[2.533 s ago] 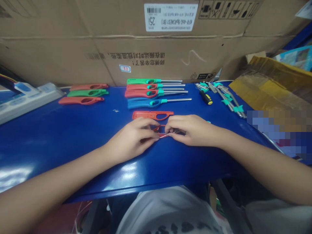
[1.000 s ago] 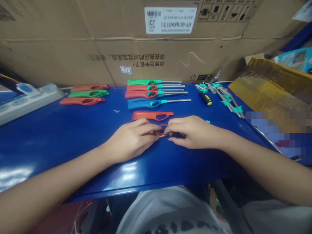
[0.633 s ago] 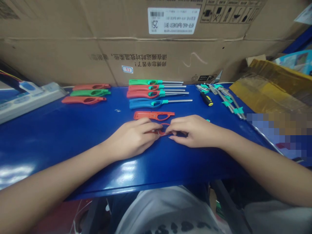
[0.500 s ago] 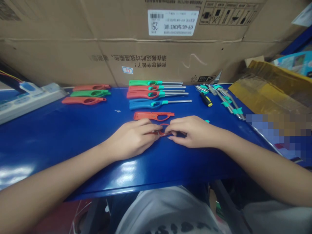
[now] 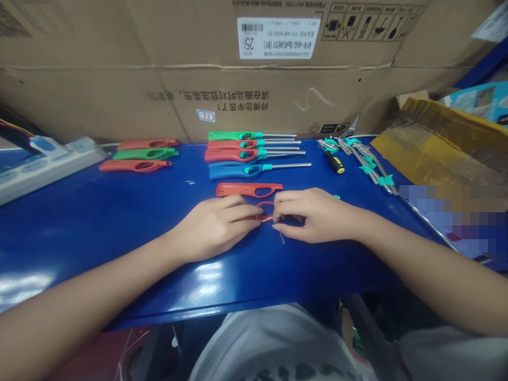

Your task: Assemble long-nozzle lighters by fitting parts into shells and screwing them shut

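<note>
My left hand [image 5: 220, 227] is closed over the rear part of a red lighter casing half [image 5: 266, 217], keeping it against the blue table. The casing's trigger loop shows between my two hands. My right hand [image 5: 313, 214] pinches at the front end of this casing, fingertips together. A thin grey wire-like piece [image 5: 282, 238] sticks out below its thumb; its other end is hidden by the fingers. Just beyond my hands lies another red lighter casing half [image 5: 248, 190], its inner side up.
Assembled lighters [image 5: 240, 170] lie in a row behind the hands. Loose casing halves [image 5: 135, 166] and a white power strip [image 5: 51, 166] are at left. At right are a screwdriver [image 5: 334, 162], metal tubes with green parts [image 5: 371, 164] and a yellow-taped package [image 5: 440, 143]. A cardboard box [image 5: 159, 47] stands behind.
The thin wire-like piece now shows below my right thumb. My right fingers have drawn slightly off the casing's loop, baring more of it. My left hand stays nearly still.
</note>
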Demonstrator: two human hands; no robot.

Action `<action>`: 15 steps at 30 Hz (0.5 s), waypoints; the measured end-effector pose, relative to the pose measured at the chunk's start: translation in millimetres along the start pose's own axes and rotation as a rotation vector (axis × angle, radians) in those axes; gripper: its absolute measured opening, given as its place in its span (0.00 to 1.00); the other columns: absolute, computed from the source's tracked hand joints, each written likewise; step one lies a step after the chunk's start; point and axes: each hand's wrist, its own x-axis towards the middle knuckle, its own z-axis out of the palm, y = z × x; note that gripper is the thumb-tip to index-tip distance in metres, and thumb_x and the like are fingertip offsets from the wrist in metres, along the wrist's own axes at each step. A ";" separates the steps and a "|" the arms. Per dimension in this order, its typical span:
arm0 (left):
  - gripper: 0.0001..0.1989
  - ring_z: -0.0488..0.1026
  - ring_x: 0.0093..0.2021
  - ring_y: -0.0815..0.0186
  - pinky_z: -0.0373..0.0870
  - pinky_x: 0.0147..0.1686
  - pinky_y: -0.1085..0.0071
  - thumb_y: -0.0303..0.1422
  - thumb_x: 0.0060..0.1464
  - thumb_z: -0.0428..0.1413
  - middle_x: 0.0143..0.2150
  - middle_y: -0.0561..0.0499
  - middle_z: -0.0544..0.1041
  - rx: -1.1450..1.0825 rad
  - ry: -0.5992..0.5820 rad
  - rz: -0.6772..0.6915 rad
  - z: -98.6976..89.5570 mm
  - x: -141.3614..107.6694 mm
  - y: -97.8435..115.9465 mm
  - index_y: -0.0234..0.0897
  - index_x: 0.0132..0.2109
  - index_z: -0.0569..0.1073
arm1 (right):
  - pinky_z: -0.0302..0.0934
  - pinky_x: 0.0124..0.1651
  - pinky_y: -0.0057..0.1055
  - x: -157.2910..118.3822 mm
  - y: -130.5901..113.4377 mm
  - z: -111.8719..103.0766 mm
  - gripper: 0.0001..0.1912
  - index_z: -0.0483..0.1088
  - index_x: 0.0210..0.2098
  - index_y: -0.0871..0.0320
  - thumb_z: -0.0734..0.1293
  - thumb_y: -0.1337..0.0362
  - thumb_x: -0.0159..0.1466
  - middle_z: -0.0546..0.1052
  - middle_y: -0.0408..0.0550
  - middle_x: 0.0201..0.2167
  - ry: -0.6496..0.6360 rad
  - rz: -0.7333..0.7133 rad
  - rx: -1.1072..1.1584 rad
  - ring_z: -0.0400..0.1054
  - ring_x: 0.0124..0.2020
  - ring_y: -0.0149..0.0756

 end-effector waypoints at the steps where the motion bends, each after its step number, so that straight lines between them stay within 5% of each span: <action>1: 0.12 0.78 0.48 0.60 0.79 0.46 0.65 0.27 0.66 0.54 0.51 0.46 0.82 0.008 -0.007 -0.003 -0.1 0.1 0.1 0.36 0.51 0.79 | 0.58 0.36 0.28 0.4 0.1 0.4 0.06 0.75 0.39 0.56 0.65 0.64 0.68 0.78 0.45 0.40 0.003 0.002 0.000 0.71 0.36 0.32; 15: 0.10 0.81 0.46 0.62 0.78 0.46 0.68 0.29 0.67 0.54 0.49 0.47 0.83 0.017 0.023 -0.055 5.3 -5.1 -1.7 0.36 0.51 0.78 | 0.62 0.40 0.29 0.3 8.7 -1.2 0.08 0.74 0.41 0.58 0.65 0.71 0.65 0.76 0.48 0.41 0.039 -0.041 0.088 0.70 0.38 0.33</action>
